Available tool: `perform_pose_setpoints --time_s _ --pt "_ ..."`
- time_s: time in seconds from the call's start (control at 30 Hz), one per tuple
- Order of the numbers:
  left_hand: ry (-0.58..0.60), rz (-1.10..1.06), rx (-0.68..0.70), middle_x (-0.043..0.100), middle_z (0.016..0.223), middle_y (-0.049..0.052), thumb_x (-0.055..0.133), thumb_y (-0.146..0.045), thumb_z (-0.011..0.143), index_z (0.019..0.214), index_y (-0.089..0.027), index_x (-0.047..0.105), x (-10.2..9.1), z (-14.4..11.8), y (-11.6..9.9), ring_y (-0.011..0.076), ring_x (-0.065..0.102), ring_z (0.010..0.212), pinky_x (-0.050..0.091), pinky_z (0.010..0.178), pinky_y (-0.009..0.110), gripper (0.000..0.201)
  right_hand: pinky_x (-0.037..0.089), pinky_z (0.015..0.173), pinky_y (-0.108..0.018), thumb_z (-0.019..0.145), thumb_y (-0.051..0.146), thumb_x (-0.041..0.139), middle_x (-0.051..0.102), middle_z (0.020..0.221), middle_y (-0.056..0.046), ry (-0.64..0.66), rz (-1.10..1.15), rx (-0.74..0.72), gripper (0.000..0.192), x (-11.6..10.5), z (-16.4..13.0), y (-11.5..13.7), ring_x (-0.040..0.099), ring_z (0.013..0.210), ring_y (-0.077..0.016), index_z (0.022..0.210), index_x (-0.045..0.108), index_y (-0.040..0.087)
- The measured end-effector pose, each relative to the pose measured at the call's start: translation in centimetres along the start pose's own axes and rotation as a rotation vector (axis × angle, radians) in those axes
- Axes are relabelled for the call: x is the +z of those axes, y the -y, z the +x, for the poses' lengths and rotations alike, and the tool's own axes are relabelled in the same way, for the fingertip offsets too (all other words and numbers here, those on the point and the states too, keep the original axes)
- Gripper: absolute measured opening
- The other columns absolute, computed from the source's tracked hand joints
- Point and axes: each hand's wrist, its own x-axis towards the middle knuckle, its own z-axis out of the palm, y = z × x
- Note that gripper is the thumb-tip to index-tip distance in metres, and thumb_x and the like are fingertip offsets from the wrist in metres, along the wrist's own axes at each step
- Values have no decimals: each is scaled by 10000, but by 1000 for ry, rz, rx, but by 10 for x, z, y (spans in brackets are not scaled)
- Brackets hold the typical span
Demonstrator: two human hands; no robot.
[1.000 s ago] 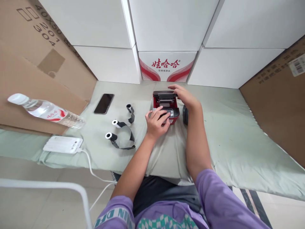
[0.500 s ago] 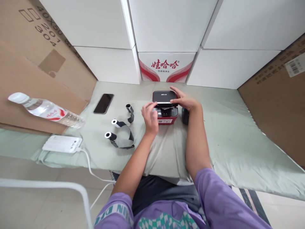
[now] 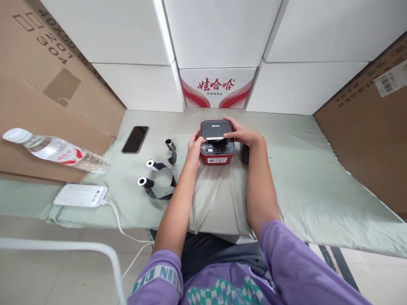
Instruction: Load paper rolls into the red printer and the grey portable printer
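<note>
Your L hand (image 3: 194, 149) & R hand (image 3: 242, 134) grip opp. sides of the boxy red-and-black plastic device (image 3: 219, 149), on pale green cloth (image 3: 299, 173) nr white carton (image 3: 219, 95) w/ red "娃哈哈", "饮用纯净水". Device's front lbl (image 3: 217, 160): too small to read. Brown cardboard box (image 3: 28, 97), far L: "40X50", "201", "304". R forearm (image 3: 260, 182) part-hides dark object (image 3: 244, 153).

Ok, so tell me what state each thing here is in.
Red-and-black device: lid down; latched or not, unclear
Left hand: at the device's left side
Right hand: thumb on lid
Three black rolls: partly unwound
Phone: flat, dark
Power bank: cable plugged in
Bottle: capped
</note>
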Motion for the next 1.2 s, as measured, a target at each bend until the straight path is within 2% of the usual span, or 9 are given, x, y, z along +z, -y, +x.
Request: perform_pose_setpoints --time_s 0.23,0.43,0.53,0.63,0.77,0.9,1.0,1.1,1.2 --pt "19 25 18 754 1199 55 626 -183 651 1193 -202 707 -2 3 4 258 666 1213 525 1039 369 549 564 774 -306 610 268 833 609 1229 -15 17 3 2 858 1 -2 3 597 1104 -225 1375 455 361" --pt "17 5 47 763 1168 58 650 -219 663 1176 -199 726 -2 -2 8 249 687 1153 538 988 346 519 536 738 -273 614 253 820 623 1187 -15 3 1 -7 848 2 -4 -1 604 1041 -204 1376 462 356" --pt "-25 -3 86 774 1122 64 682 -297 715 1170 -186 734 -5 -8 16 254 702 1111 542 974 356 471 558 779 -312 615 269 810 629 1233 -22 -23 -12 -10 862 4 -5 -2 609 1084 -225 1396 457 366" --pt "-62 6 164 772 1148 80 689 -413 791 1155 -173 744 -9 -13 26 259 698 1135 532 1006 370 440 564 905 -406 630 300 821 590 1384 -44 -65 -80 -23 879 5 -9 5 591 1187 -258 1429 460 369" --pt "-71 72 317 756 1212 84 604 -469 883 1139 -182 750 -12 -18 35 249 672 1194 499 1074 383 412 473 1085 -521 715 363 794 493 1554 -65 -205 -189 -128 722 6 -22 30 554 1297 -288 1394 549 347" --pt "-77 208 477 721 1283 87 570 -457 916 1192 -204 727 -13 -24 36 240 637 1246 466 1114 369 406 457 1110 -549 792 418 732 638 1394 -84 -253 -230 -275 529 14 -43 57 586 1253 -292 1297 634 296" --pt "-24 298 559 660 1377 95 596 -431 909 1291 -225 674 -12 -32 33 246 593 1306 458 1117 361 441 464 1106 -554 817 420 715 701 1276 -86 -207 -282 -266 472 20 -54 68 614 1199 -288 1261 659 270" --pt "5 336 582 609 1434 101 610 -367 898 1354 -233 628 -10 -39 30 249 543 1366 433 1138 356 475 470 1105 -548 825 404 719 704 1265 -90 -183 -340 -217 435 24 -56 71 622 1187 -294 1234 679 261" --pt "1 317 538 604 1437 88 598 -305 891 1354 -245 622 -6 -42 27 245 520 1390 403 1164 355 467 480 1100 -532 833 390 720 702 1255 -91 -176 -357 -196 408 26 -55 72 621 1194 -302 1220 690 262"
